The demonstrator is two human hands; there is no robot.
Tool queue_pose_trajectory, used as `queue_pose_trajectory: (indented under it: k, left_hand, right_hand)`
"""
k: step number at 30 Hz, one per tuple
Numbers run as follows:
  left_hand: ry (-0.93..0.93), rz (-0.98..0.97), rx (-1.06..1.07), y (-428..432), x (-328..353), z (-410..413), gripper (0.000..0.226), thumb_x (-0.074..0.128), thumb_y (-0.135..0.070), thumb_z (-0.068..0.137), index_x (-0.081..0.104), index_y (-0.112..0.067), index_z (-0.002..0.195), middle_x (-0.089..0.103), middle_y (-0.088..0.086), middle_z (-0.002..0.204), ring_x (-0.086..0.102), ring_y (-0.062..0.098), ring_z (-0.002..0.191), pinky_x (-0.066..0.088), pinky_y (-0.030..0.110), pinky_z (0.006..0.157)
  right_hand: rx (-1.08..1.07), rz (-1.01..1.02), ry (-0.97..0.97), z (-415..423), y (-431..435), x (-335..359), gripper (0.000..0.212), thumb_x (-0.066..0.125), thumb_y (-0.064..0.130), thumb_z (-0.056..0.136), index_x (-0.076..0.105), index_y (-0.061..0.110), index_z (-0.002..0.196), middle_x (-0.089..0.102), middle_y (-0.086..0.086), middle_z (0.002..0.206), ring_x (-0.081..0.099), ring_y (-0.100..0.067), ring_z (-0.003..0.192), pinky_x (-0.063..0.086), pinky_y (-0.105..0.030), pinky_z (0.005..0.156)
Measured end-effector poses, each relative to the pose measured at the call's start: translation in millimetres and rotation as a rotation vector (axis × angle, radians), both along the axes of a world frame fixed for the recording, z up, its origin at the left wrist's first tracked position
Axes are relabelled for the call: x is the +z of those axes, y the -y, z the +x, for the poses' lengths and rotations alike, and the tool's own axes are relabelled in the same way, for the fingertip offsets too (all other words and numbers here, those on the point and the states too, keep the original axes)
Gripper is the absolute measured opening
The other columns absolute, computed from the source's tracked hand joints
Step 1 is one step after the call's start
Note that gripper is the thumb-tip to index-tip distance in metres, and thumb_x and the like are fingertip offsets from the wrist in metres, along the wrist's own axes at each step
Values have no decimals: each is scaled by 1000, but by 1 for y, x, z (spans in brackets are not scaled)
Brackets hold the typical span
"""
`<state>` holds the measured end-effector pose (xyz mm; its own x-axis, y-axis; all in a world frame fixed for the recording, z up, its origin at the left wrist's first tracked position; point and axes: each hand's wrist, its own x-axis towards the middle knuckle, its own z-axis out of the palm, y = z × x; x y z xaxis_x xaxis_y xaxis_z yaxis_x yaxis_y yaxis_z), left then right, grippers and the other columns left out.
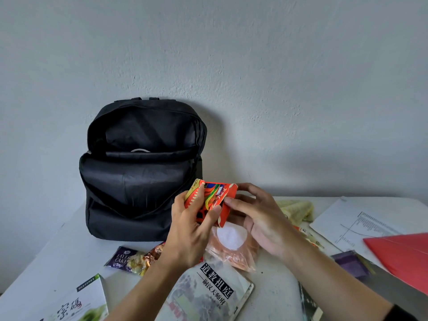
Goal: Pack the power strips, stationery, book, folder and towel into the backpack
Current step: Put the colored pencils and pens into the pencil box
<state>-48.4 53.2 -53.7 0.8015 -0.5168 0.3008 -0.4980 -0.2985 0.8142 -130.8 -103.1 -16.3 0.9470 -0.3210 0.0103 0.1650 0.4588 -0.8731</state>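
While the backpack (139, 181) stands unzipped against the wall at rear of table (69, 246), stationery step is in hand: colour-pencil box (212, 200) held just in front of the bag, clear of the tabletop. Grip: left hand (188, 230) clasps the box's lower-left end; right hand (261, 218) pinches its right-end flap. Next move, in my judgement: close flap, lift over main opening, drop in. Towel (297, 209), folder (403, 258), book (208, 290) not yet packed.

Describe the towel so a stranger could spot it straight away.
From the black backpack against the wall, look right along the table. The towel lies crumpled just beyond the right hand, beside white printed sheets; it is the only pale yellow cloth.
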Motion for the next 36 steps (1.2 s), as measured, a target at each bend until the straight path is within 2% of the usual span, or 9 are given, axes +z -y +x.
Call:
queue_pose_trajectory:
  k: [6,10,13,17,20,22,27,32,36]
  left_hand:
    - [140,51,67,9,7,-6,93,42,-77,81,37,-24,157,28,-3,146,26,15,138,31,36,118]
    - [151,54,43,9,7,-10,97,40,-82,80,29,-27,160,24,-5,148,24,14,138,29,33,117]
    - [212,65,53,10,7,-11,99,51,-76,77,27,-27,160,21,-11,145,22,10,137,28,28,115]
    - [253,54,70,12,8,-12,99,62,-66,70,35,-26,156,22,-12,143,25,11,137,30,20,108]
    - [240,61,31,11,5,-11,99,65,-60,68,34,-28,156,23,-11,145,31,19,137,46,38,109]
    - [209,68,8,9,6,-11,102,64,-59,66,31,-30,158,22,-17,140,34,18,135,49,40,106]
    - [198,86,2,9,11,-10,104,62,-60,64,33,-27,159,30,-11,142,37,15,133,45,36,109]
    - [211,70,-53,7,13,-12,101,64,-59,68,34,-25,159,28,-9,148,35,13,138,44,33,111]
    - [239,92,-82,4,14,-9,102,65,-60,69,31,-25,159,26,-15,144,35,7,136,40,17,108]
  right_hand:
    - [-234,-241,-8,3,-2,-10,15,69,-4,90,72,4,101,74,-22,94,73,-39,85,62,-53,80]
    - [-357,-411,16,5,-7,-13,20,75,-1,87,75,14,100,75,-11,91,75,-37,85,62,-59,78]
    - [-378,-472,14,5,-7,-14,21,77,0,83,72,15,96,75,-7,87,75,-33,81,61,-60,75]
    - [-336,-369,-7,2,-5,-19,20,79,9,74,67,14,90,72,-14,88,72,-41,90,61,-58,82]
    - [-303,-294,-26,0,-5,-23,18,73,-1,84,58,3,91,71,-24,92,73,-44,90,62,-55,80]
    - [-292,-251,-41,-1,-9,-24,19,70,-1,89,53,7,86,70,-28,95,73,-45,84,61,-49,72]
    - [-305,-247,-22,-2,-13,-17,18,69,7,93,53,11,85,71,-28,91,72,-36,74,57,-35,59]
    - [-240,-67,5,-6,-11,-7,32,61,-3,90,45,18,72,64,-32,82,64,-33,70,53,-33,58]
    - [-189,-54,-8,-7,-10,-7,30,61,0,91,45,18,73,66,-29,86,65,-35,74,53,-36,63]
